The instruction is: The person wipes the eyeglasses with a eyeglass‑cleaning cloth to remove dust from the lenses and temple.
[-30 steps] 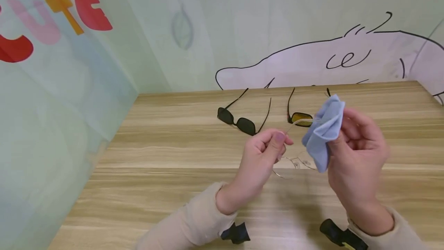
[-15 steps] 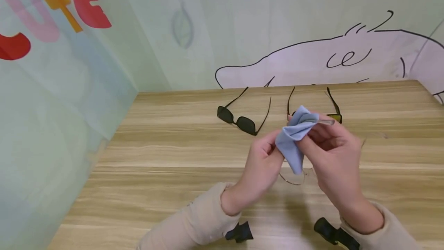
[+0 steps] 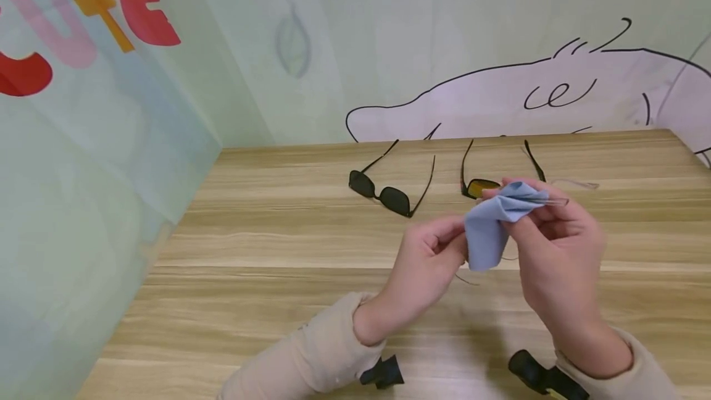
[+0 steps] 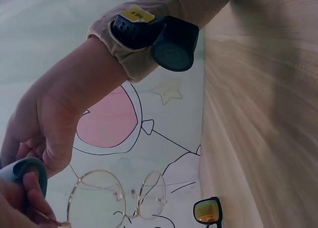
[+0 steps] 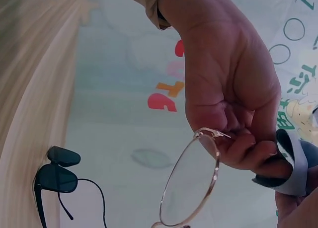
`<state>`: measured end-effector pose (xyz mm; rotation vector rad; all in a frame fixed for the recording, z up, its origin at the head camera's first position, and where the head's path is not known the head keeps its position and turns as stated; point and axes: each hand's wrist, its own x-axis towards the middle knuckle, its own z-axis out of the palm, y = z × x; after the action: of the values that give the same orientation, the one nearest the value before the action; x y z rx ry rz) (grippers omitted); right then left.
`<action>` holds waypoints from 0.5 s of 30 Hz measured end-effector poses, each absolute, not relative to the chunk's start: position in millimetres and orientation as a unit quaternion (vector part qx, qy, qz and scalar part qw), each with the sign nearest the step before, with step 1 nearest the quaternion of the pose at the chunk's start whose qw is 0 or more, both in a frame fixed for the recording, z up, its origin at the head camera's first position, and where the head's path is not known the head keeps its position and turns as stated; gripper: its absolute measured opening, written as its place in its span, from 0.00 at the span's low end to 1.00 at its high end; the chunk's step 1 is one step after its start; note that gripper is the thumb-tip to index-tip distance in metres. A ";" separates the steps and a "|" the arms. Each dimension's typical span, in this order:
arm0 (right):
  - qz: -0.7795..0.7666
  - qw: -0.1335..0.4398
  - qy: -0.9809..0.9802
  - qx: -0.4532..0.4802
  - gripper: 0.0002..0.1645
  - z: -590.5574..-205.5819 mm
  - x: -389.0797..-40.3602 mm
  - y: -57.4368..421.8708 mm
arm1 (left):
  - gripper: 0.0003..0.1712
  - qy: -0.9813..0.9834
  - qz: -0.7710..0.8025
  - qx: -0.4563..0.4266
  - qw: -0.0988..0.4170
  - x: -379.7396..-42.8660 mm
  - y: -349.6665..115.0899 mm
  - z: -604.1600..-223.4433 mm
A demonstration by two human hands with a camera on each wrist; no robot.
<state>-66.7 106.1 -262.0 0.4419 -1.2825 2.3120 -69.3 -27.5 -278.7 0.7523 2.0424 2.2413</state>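
My left hand (image 3: 424,270) pinches thin wire-rimmed eyeglasses (image 4: 138,208) by the frame near one hinge. A light blue cleaning cloth (image 3: 486,233) is folded over one of their temples, and my right hand (image 3: 561,264) pinches it there between thumb and fingers. The clear temple tip sticks out of the cloth on the right. The other temple reaches past the right fingers. Both round lenses hang below the hands in the left wrist view. In the head view the cloth and hands hide most of the frame.
Dark sunglasses (image 3: 394,200) lie unfolded at the back of the wooden table (image 3: 266,239). To their right lie black-framed glasses with yellow lenses (image 3: 482,188), partly behind my right hand. A printed backdrop (image 3: 311,48) rises behind the table. Black wrist cameras (image 3: 383,372) sit at both cuffs.
The right hand with the cloth first moved left to the left hand, then slid back a little to the right along the temple. The left hand keeps its grip on the eyeglasses.
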 end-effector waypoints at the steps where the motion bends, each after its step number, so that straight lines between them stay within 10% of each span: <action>1: 0.851 0.229 -0.442 0.169 0.14 -262.2 -67.0 107.4 | 0.11 0.655 0.715 0.245 0.009 -69.2 -27.6 -278.3; 15: 0.905 0.180 -0.344 0.173 0.16 -258.5 -70.5 115.3 | 0.11 0.666 0.710 0.226 0.036 -68.3 -27.9 -277.9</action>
<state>-70.5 115.3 -258.5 0.4890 -0.9715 2.5571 -68.3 -27.9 -277.9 0.6942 2.0465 2.1790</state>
